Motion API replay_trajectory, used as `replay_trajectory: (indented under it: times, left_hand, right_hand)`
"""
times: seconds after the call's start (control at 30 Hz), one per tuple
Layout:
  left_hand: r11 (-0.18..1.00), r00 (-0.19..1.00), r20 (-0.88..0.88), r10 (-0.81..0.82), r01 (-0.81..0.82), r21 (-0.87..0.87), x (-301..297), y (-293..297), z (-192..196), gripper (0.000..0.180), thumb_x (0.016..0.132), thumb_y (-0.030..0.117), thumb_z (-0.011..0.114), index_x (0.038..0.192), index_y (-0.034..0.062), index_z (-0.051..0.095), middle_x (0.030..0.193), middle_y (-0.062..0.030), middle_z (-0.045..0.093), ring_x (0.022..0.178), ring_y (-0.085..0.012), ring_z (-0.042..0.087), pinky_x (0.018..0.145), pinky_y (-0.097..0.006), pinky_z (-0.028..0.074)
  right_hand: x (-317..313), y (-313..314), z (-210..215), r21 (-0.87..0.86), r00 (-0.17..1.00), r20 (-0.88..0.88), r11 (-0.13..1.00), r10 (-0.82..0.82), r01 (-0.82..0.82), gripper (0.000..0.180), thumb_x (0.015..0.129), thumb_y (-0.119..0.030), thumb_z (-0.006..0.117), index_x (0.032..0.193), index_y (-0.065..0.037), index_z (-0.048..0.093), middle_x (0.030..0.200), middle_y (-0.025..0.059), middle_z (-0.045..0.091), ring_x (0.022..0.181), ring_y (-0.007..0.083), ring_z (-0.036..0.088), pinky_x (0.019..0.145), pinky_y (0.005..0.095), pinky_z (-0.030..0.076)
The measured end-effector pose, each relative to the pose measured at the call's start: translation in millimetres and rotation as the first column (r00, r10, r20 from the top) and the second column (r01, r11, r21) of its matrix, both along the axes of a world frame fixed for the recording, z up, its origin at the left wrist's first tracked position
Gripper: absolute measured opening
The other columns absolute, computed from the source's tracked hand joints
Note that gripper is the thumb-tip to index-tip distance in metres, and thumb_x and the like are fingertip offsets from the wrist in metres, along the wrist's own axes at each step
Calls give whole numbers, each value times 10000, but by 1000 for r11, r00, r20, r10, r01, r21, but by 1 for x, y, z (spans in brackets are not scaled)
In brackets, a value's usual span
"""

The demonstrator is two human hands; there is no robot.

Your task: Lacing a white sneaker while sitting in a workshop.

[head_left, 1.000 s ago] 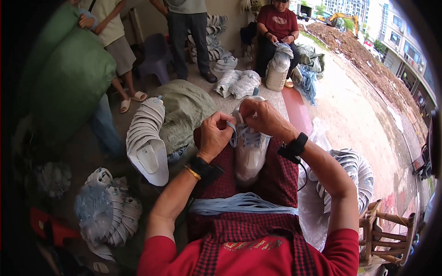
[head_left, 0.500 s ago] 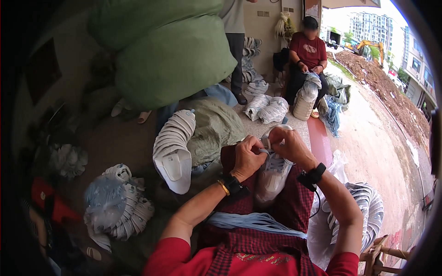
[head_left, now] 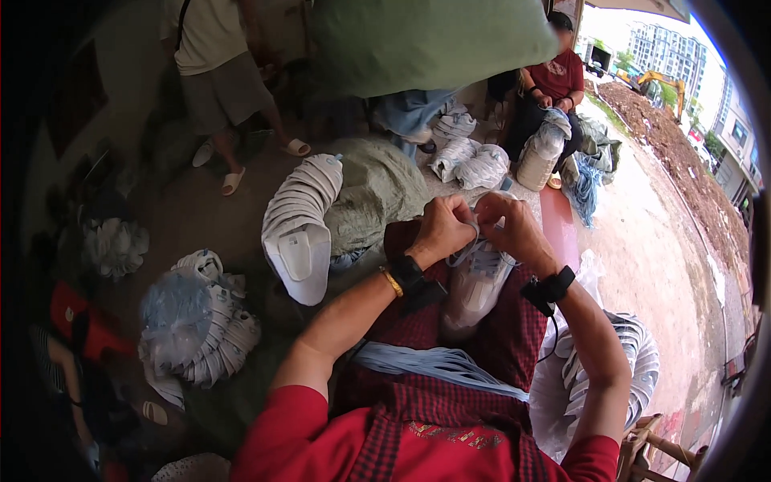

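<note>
A white sneaker [head_left: 475,291], toe toward me, stands between my knees on the checked apron [head_left: 498,357]; part of it looks covered in clear plastic. Over its upper end, my left hand [head_left: 443,229] pinches a pale blue shoelace [head_left: 459,255], which loops down beside the shoe. My right hand [head_left: 514,231] is close by, fingers pinched at the lacing. The fingertips almost meet, and they hide the exact lace ends. Across my lap lies a bundle of light blue laces [head_left: 438,373].
A nested stack of white shoe uppers [head_left: 301,210] leans on a green sack [head_left: 377,189]. More uppers lie left [head_left: 221,337] and right [head_left: 622,365], by a wooden stool [head_left: 654,450]. Ahead, one co-worker [head_left: 554,80] sits; another person [head_left: 217,72] stands behind a large green bundle [head_left: 434,48].
Both hands have risen slightly above the shoe, drawing the lace upward. The large green bundle has moved right, partly covering the seated co-worker. A standing person in shorts now shows at upper left.
</note>
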State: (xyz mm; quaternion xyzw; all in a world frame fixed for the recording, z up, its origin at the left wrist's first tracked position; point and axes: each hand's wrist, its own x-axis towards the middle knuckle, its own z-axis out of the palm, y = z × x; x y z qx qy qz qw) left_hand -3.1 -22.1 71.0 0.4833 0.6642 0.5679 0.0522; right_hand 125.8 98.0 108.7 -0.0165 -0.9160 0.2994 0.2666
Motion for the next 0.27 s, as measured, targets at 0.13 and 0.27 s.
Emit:
replay_trajectory:
  times: [0.13, 0.27]
  left_hand:
    - [984, 986, 78, -151, 142, 111, -17, 1, -19, 197, 745, -45, 680, 922, 22, 626, 739, -35, 673, 672, -89, 627, 611, -234, 512]
    - [968, 908, 342, -242, 250, 19, -27, -13, -12, 433, 766, -10, 762, 1162, 26, 592, 819, -63, 702, 680, -109, 645, 633, -247, 540]
  right_hand:
    - [-4, -1, 1, 36, 999, -35, 999, 5, -4, 183, 748, 8, 647, 930, 4, 629, 813, 141, 718, 773, 249, 724, 686, 353, 554]
    - [-6, 2, 8, 296, 990, 136, 955, -42, 0, 204, 812, -35, 634, 1015, -23, 625, 926, 114, 717, 941, 280, 707, 808, 351, 548]
